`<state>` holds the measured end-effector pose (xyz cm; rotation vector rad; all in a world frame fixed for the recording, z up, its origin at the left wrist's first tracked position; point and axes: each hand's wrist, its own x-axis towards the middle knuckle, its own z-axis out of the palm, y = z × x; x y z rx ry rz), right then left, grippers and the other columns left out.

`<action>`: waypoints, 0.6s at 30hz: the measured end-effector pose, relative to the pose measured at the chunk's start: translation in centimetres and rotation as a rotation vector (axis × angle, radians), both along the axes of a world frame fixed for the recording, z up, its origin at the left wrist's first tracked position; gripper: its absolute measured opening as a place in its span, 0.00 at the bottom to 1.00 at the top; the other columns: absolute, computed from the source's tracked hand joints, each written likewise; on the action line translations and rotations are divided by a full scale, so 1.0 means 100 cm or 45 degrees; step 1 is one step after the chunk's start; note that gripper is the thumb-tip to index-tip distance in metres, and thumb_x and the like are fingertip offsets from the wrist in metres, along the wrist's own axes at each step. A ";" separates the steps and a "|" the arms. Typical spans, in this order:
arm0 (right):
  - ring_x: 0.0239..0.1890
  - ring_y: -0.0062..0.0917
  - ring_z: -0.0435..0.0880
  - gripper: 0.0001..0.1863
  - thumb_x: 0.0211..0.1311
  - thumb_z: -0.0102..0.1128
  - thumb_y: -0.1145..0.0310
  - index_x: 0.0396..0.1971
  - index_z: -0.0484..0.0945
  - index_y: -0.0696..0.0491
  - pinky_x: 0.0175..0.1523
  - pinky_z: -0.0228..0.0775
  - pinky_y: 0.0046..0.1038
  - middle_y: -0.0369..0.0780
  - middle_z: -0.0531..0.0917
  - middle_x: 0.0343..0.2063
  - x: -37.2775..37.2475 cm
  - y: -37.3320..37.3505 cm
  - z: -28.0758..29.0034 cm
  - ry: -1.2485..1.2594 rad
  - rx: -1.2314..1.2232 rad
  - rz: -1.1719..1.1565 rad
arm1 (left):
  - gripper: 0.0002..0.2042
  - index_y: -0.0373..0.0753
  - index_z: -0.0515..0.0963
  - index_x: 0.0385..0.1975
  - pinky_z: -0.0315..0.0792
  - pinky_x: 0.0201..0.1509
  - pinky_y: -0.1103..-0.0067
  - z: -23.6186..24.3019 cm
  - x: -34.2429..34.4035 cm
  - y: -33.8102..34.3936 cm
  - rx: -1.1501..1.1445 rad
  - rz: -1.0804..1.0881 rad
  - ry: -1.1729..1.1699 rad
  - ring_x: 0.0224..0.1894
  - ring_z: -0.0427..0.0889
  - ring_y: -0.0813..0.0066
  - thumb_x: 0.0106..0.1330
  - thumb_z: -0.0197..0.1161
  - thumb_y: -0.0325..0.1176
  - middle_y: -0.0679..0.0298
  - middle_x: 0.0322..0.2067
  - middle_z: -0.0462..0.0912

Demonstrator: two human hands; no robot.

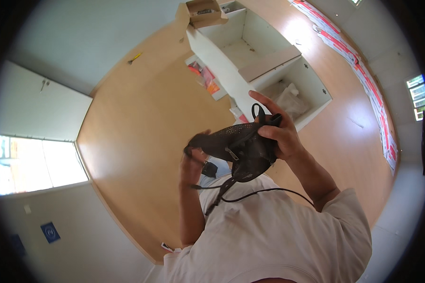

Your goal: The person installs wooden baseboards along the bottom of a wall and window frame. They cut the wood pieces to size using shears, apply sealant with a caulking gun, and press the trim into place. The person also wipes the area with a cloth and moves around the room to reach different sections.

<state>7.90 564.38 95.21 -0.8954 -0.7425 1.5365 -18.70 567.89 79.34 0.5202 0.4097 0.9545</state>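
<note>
A black mesh pouch [241, 141] with a zip and straps is held up in front of my white shirt, between my two hands. My right hand [285, 137] grips its right end, the thumb pressed on top and the index finger stretched out beside a black strap loop [258, 111]. At the other end, my left hand [192, 162] is wrapped round the pouch, its fingers partly hidden behind it. A small black block-shaped piece [209, 169] hangs by the left wrist. Below the pouch, a thin black cable [274, 189] runs across my shirt towards the right.
Ahead, a white open-topped cabinet [217, 59] lies on the wooden floor, with a clear plastic bag [290, 100] in one compartment. An open cardboard box [208, 19] sits at its far end. A yellow-handled tool [135, 58] lies on the floor. Red-and-white packs [363, 78] line the right wall.
</note>
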 end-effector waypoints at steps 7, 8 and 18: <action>0.34 0.17 0.79 0.41 0.52 0.59 0.80 0.71 0.61 0.54 0.43 0.71 0.20 0.35 0.80 0.34 0.018 0.137 -0.007 0.078 -0.043 -0.377 | 0.32 0.37 0.66 0.61 0.72 0.59 0.73 -0.034 0.069 0.157 0.134 -0.379 -0.054 0.57 0.75 0.69 0.60 0.72 0.43 0.61 0.59 0.73; 0.33 0.16 0.79 0.42 0.52 0.59 0.79 0.71 0.60 0.55 0.42 0.71 0.19 0.34 0.80 0.32 0.016 0.162 -0.005 0.113 -0.073 -0.445 | 0.33 0.36 0.66 0.61 0.72 0.59 0.73 -0.036 0.077 0.181 0.200 -0.377 0.132 0.57 0.75 0.69 0.60 0.72 0.41 0.61 0.58 0.74; 0.38 0.17 0.79 0.38 0.55 0.66 0.78 0.68 0.65 0.51 0.49 0.70 0.21 0.36 0.82 0.33 0.074 0.378 -0.065 -0.479 -0.096 -0.481 | 0.28 0.33 0.64 0.65 0.71 0.65 0.69 -0.041 0.121 0.378 0.155 -0.096 0.427 0.59 0.77 0.63 0.65 0.65 0.29 0.56 0.58 0.76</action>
